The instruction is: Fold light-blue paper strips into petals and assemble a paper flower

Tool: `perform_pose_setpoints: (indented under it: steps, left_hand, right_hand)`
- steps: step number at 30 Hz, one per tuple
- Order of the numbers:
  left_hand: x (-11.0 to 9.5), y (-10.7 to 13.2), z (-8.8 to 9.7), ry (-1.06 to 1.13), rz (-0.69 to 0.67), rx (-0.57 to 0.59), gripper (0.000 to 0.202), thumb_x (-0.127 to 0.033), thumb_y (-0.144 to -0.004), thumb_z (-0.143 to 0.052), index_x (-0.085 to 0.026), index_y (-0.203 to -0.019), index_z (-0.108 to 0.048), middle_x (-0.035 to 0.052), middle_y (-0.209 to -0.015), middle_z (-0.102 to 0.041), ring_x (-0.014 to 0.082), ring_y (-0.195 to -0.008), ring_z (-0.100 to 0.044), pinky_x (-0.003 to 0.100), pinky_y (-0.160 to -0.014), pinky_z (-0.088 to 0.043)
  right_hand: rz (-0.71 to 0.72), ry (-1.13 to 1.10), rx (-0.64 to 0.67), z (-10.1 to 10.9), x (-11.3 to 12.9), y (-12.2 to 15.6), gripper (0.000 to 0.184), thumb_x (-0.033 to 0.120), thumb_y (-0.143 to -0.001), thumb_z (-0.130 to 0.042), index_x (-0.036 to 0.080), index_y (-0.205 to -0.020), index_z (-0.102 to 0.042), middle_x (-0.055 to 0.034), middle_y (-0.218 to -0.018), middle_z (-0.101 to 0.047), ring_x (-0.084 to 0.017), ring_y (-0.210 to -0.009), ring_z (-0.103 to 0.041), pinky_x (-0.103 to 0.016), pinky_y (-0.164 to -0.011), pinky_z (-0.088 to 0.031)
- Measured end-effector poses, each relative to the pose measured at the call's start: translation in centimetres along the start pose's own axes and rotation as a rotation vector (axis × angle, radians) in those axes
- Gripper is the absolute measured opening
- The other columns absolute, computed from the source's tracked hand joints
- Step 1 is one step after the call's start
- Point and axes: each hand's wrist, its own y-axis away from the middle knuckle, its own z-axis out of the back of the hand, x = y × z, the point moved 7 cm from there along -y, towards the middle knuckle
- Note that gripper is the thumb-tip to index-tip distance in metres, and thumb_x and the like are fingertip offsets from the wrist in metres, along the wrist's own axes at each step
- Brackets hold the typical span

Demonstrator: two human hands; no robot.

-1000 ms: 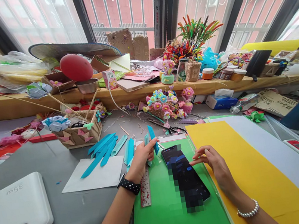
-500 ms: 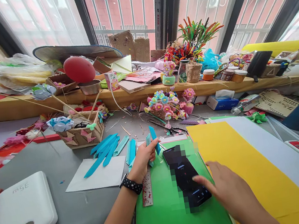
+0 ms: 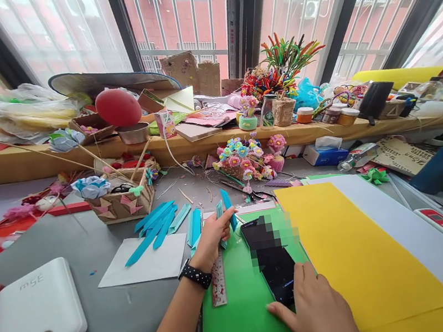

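On the green sheet, phone lies right of the left hand, which pinches folded blue strips, long axis far-left to near-right, its near end at the closer right hand, whose grip can't be told.

Dark phone lay flat on green sheet, screen up and mostly black, part of it too masked to read; set aslant, far end toward left, near end toward right, lower corner hidden behind right hand. Bright blue strip, folded narrow, stood nearly upright at fingertips of left hand, just left of phone's far end. Paler teal strips, bunched together, upright in same hand, left of blue one.
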Motion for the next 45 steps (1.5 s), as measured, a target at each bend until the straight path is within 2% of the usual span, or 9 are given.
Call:
perform_pose_setpoints:
  steps: [4,9,12,16,19,22,28,34,45]
  left_hand:
    - [0.2,-0.1,0.0,0.005,0.015,0.003,0.032,-0.043,-0.063,-0.06,-0.016,-0.064,-0.043,-0.0115,-0.045,-0.021,0.0016,-0.036,-0.018,0.016,-0.034,-0.014]
    - [0.2,0.0,0.0,0.01,0.019,0.003,0.031,-0.042,-0.064,-0.059,-0.015,-0.065,-0.045,-0.0113,-0.045,-0.021,0.0015,-0.036,-0.017,0.015,-0.034,-0.015]
    - [0.2,0.0,0.0,0.008,0.027,-0.014,0.032,-0.043,-0.063,-0.06,-0.016,-0.062,-0.042,-0.0114,-0.044,-0.021,0.0014,-0.036,-0.018,0.015,-0.034,-0.015]
    - [0.1,0.1,0.0,0.013,0.035,-0.017,0.034,-0.044,-0.06,-0.062,-0.016,-0.061,-0.043,-0.0113,-0.044,-0.022,0.0013,-0.035,-0.019,0.015,-0.034,-0.016]
    - [0.1,0.0,0.0,0.002,0.029,-0.01,0.033,-0.044,-0.061,-0.061,-0.015,-0.064,-0.046,-0.0113,-0.045,-0.022,0.0011,-0.035,-0.019,0.015,-0.033,-0.015]
    - [0.1,0.0,0.0,-0.007,0.01,-0.004,0.032,-0.044,-0.063,-0.06,-0.015,-0.064,-0.046,-0.0111,-0.045,-0.022,0.0012,-0.036,-0.019,0.016,-0.033,-0.015]
    - [0.0,0.0,-0.1,0.011,-0.008,0.003,0.034,-0.043,-0.063,-0.06,-0.016,-0.06,-0.04,-0.011,-0.046,-0.021,0.0012,-0.036,-0.018,0.016,-0.034,-0.014]
    - [-0.2,0.1,-0.1,-0.002,-0.007,0.001,0.032,-0.043,-0.064,-0.059,-0.015,-0.063,-0.043,-0.0112,-0.047,-0.021,0.0013,-0.037,-0.018,0.016,-0.035,-0.014]
    - [0.0,0.1,-0.1,0.016,-0.003,0.01,0.033,-0.043,-0.063,-0.06,-0.016,-0.062,-0.041,-0.011,-0.047,-0.021,0.0012,-0.037,-0.018,0.016,-0.035,-0.014]
  right_hand:
    - [0.024,-0.084,0.025,0.0,-0.5,-0.1,0.038,0.042,-0.067,-0.053,0.006,-0.079,-0.057,-0.0141,-0.072,-0.054,-0.025,-0.063,-0.056,-0.036,-0.056,-0.048]
    - [-0.016,-0.147,0.078,-0.3,-2.0,-0.5,0.033,0.038,-0.067,-0.05,0.007,-0.078,-0.055,-0.0139,-0.076,-0.053,-0.026,-0.068,-0.055,-0.037,-0.06,-0.047]
    - [-0.044,-0.191,0.119,-0.6,-2.9,-0.8,0.033,0.039,-0.066,-0.05,0.008,-0.078,-0.053,-0.0132,-0.077,-0.051,-0.027,-0.071,-0.055,-0.038,-0.064,-0.046]
    - [-0.071,-0.283,0.125,-0.9,-3.8,-1.2,0.035,0.032,-0.065,-0.051,0.008,-0.09,-0.048,-0.0116,-0.083,-0.05,-0.025,-0.079,-0.054,-0.036,-0.069,-0.044]
    - [-0.046,-0.38,0.157,-1.2,-4.0,-1.5,0.043,0.029,-0.064,-0.051,0.009,-0.101,-0.043,-0.0099,-0.087,-0.049,-0.023,-0.079,-0.053,-0.034,-0.067,-0.044]
    - [-0.006,-0.451,0.183,-1.3,-4.0,-1.7,0.043,0.028,-0.064,-0.052,0.012,-0.102,-0.043,-0.0079,-0.087,-0.048,-0.021,-0.077,-0.054,-0.032,-0.064,-0.044]
    - [0.055,-0.478,0.102,-0.9,-4.2,-1.6,0.035,0.029,-0.065,-0.051,0.013,-0.096,-0.045,-0.0075,-0.085,-0.05,-0.021,-0.074,-0.054,-0.032,-0.061,-0.044]
    - [0.119,-0.438,-0.027,-0.4,-4.3,-1.3,0.042,0.029,-0.066,-0.051,0.012,-0.103,-0.042,-0.0083,-0.085,-0.052,-0.021,-0.075,-0.054,-0.033,-0.063,-0.046]
    - [0.172,-0.393,-0.131,-0.1,-4.8,-1.0,0.047,0.031,-0.066,-0.052,0.013,-0.107,-0.039,-0.0097,-0.09,-0.053,-0.022,-0.077,-0.056,-0.032,-0.062,-0.048]
